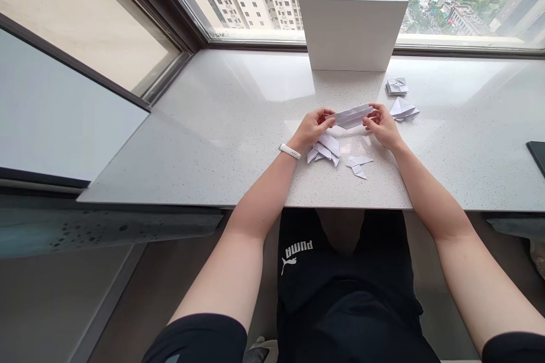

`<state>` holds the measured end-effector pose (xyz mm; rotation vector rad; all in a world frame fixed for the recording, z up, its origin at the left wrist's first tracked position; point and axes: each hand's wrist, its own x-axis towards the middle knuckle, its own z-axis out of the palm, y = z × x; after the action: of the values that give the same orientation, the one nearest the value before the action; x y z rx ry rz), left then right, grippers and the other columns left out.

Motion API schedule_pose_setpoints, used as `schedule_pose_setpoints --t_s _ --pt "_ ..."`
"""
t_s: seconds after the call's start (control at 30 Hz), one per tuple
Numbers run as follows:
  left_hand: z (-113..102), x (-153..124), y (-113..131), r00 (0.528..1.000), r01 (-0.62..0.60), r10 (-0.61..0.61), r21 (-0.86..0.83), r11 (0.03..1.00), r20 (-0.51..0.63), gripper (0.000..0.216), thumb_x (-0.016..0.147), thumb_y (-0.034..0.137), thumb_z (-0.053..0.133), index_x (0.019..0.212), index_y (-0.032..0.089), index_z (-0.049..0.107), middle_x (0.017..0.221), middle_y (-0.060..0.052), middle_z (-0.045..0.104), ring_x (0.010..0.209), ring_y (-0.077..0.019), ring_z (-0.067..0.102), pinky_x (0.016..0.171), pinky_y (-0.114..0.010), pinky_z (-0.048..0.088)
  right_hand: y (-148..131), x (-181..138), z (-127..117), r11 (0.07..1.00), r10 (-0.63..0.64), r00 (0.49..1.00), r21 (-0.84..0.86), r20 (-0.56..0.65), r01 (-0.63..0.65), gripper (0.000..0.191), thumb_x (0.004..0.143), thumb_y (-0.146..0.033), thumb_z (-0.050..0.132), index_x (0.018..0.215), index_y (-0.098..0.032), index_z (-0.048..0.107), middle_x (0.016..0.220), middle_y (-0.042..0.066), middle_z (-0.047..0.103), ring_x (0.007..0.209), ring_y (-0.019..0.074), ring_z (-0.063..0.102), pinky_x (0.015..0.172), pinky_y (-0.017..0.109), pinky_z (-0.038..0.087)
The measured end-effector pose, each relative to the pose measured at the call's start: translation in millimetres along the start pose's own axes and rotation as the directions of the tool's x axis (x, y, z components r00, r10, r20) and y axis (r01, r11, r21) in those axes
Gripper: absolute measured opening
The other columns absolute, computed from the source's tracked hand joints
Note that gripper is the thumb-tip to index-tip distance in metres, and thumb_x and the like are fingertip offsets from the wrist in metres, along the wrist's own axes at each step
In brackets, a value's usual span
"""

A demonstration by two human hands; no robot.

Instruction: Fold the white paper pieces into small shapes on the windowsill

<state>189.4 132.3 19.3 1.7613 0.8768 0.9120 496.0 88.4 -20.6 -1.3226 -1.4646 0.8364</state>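
A folded sheet of white paper (pixel 351 116) with lengthwise creases stretches between my two hands above the counter. My left hand (pixel 315 126) pinches its left end, thumb in front. At the other end my right hand (pixel 380 123) grips the paper between thumb and fingers. Just below my left hand lies a small pile of folded paper pieces (pixel 324 149). A single folded paper piece (pixel 359 165) rests to the right of that pile, nearer the counter's front edge.
The speckled white counter (pixel 204 142) runs along the window. A white box (pixel 352 34) stands upright at the back. Right of my right hand are a folded paper stack (pixel 397 86) and more pointed folded papers (pixel 404 109). A dark flat object (pixel 537 154) lies far right.
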Motion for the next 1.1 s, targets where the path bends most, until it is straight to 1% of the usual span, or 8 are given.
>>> schedule_pose_setpoints --t_s 0.1,0.17,0.3,0.47,0.6,0.83,1.0,1.1 --pt "0 1 -2 1.0 0.002 -0.002 -0.032 0.999 0.0 0.029 0.105 0.043 0.091 0.123 0.02 0.085 0.11 -0.012 0.088 0.101 -0.0244 0.081 0.092 -0.037 0.066 -4 1 2 0.996 0.007 1.0 0.093 -0.018 -0.005 0.065 0.096 -0.082 0.093 0.133 -0.032 0.073 0.115 0.007 0.08 0.106 0.0274 0.08 0.093 0.044 0.076" --pt "1 3 -3 1.0 0.0 -0.001 -0.055 0.998 -0.022 0.029 0.106 0.044 0.092 0.12 0.02 0.085 0.111 -0.012 0.089 0.101 -0.0242 0.082 0.095 -0.038 0.066 -7 0 2 0.992 0.017 0.999 0.124 -0.029 -0.013 0.064 0.093 -0.082 0.096 0.125 -0.032 0.072 0.11 0.005 0.078 0.103 0.0254 0.079 0.091 0.041 0.075" --pt "0 8 -6 0.991 0.006 -0.02 -0.098 0.995 -0.134 0.025 0.108 0.044 0.091 0.115 0.021 0.084 0.11 -0.011 0.088 0.098 -0.0224 0.081 0.097 -0.039 0.067 -11 -1 0 0.987 0.04 0.998 0.16 -0.045 -0.033 0.062 0.089 -0.078 0.102 0.117 -0.031 0.071 0.106 0.003 0.077 0.098 0.0232 0.078 0.089 0.039 0.073" --pt "-4 12 -10 0.95 0.048 -0.083 -0.124 0.991 -0.3 0.012 0.112 0.033 0.086 0.112 0.022 0.081 0.106 -0.009 0.085 0.095 -0.0207 0.08 0.097 -0.038 0.067 -15 -1 -4 0.984 0.049 0.996 0.174 -0.073 -0.035 0.051 0.094 -0.068 0.099 0.11 -0.03 0.069 0.104 0.001 0.076 0.096 0.0215 0.077 0.088 0.038 0.072" --pt "-5 13 -12 0.93 0.071 -0.111 -0.124 0.99 -0.351 0.011 0.111 0.033 0.086 0.11 0.023 0.08 0.104 -0.008 0.085 0.095 -0.0207 0.079 0.098 -0.038 0.067 -19 -1 -4 0.982 0.031 0.997 0.19 -0.071 -0.017 0.044 0.099 -0.066 0.093 0.108 -0.031 0.068 0.1 0.001 0.074 0.097 0.0221 0.077 0.089 0.039 0.072" --pt "-3 13 -15 0.951 0.039 -0.065 -0.091 0.995 -0.302 0.014 0.11 0.036 0.086 0.113 0.023 0.083 0.107 -0.009 0.086 0.098 -0.0224 0.08 0.1 -0.04 0.068 -23 -4 -2 0.978 -0.017 0.999 0.205 -0.046 0.026 0.05 0.094 -0.072 0.095 0.111 -0.032 0.072 0.106 0.002 0.079 0.104 0.0244 0.08 0.093 0.042 0.073" --pt "-1 10 -14 0.989 0.026 -0.04 -0.095 0.995 -0.146 0.024 0.107 0.044 0.089 0.114 0.021 0.088 0.11 -0.011 0.089 0.1 -0.0238 0.081 0.099 -0.039 0.067 -25 -5 -1 0.975 0.001 0.998 0.224 -0.068 0.014 0.056 0.085 -0.077 0.101 0.11 -0.032 0.079 0.116 0.003 0.084 0.111 0.0261 0.081 0.096 0.042 0.072" --pt "2 7 -11 0.999 0.006 -0.011 -0.101 0.995 -0.053 0.031 0.107 0.051 0.09 0.117 0.022 0.09 0.114 -0.012 0.09 0.103 -0.0247 0.082 0.101 -0.041 0.068 -23 -4 -1 0.974 0.031 0.995 0.225 -0.095 -0.009 0.056 0.082 -0.076 0.102 0.11 -0.032 0.081 0.115 0.004 0.085 0.114 0.0268 0.08 0.101 0.043 0.071"
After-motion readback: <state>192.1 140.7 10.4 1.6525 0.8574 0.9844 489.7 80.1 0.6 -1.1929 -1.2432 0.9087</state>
